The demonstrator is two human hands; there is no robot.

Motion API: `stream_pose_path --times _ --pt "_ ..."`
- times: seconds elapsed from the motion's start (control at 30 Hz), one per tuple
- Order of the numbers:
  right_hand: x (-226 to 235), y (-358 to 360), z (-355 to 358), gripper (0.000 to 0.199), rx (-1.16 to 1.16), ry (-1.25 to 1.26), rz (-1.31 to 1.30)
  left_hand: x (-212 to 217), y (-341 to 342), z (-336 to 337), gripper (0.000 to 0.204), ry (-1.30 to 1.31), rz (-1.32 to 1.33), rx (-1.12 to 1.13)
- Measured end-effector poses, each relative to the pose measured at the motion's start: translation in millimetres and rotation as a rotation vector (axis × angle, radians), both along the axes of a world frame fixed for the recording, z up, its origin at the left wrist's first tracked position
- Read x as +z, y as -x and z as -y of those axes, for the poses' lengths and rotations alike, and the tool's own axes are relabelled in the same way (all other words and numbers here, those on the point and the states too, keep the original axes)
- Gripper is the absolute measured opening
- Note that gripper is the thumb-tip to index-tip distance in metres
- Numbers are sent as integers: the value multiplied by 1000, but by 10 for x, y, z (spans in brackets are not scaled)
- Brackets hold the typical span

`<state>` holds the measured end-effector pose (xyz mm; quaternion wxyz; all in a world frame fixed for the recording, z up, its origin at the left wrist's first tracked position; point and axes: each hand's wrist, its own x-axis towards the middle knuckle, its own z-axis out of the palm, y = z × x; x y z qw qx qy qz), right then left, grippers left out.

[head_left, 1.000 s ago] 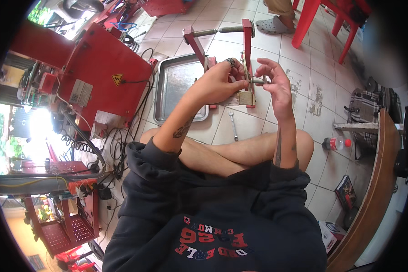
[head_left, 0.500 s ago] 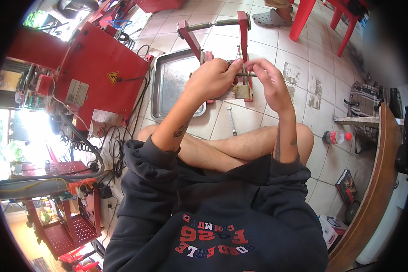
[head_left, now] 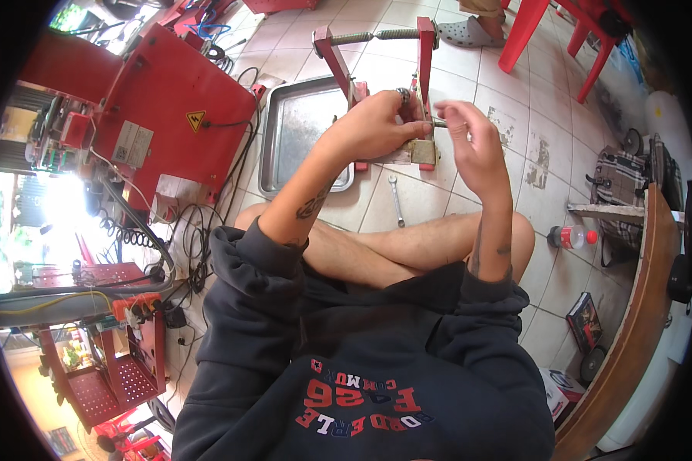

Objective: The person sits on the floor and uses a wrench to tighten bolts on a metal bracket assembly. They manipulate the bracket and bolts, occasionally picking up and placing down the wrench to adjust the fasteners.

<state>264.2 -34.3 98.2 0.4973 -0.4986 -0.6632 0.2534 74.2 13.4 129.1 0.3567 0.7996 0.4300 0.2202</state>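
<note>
I sit cross-legged on a tiled floor. My left hand [head_left: 377,127] is closed around a small metal part held against the upright of a red metal clamp frame [head_left: 423,61] with a threaded rod across its top. My right hand [head_left: 469,142] pinches the end of a short metal bolt or pin [head_left: 438,121] sticking out of that same spot. A brass-coloured block [head_left: 423,151] hangs just below my fingers. Which piece each finger grips is partly hidden.
A shallow steel tray [head_left: 300,131] lies left of the frame. A small wrench [head_left: 396,201] lies on the tiles before my knees. A red machine [head_left: 177,115] with cables stands left; a plastic bottle [head_left: 569,237] and wooden bench [head_left: 638,307] right. Another person's sandalled foot [head_left: 473,31] and red chair legs beyond.
My hands have stayed on the clamp frame. The right hand's fingers have shifted from spread above the part to pinching the pin; the view has moved slightly.
</note>
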Motion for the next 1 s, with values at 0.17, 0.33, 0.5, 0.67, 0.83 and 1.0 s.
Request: stream_pose_path --times 0.17,0.33,0.5,0.67,0.83,1.0 --pt "12 12 21 20 -96 -32 207 37 -24 3 38 242 205 44" --pt "142 -89 155 14 -65 -304 447 43 -52 7 57 78 -90 139" --pt "217 -61 282 24 -151 -298 605 -34 -55 18 58 28 -126 157" --pt "234 14 177 22 -193 -283 791 42 -80 41 57 -17 -197 175" --pt "413 68 215 16 -177 -282 935 64 -80 79 60 -25 -216 198" --pt "587 101 216 11 -176 -156 885 73 -85 84 61 -43 -216 207"
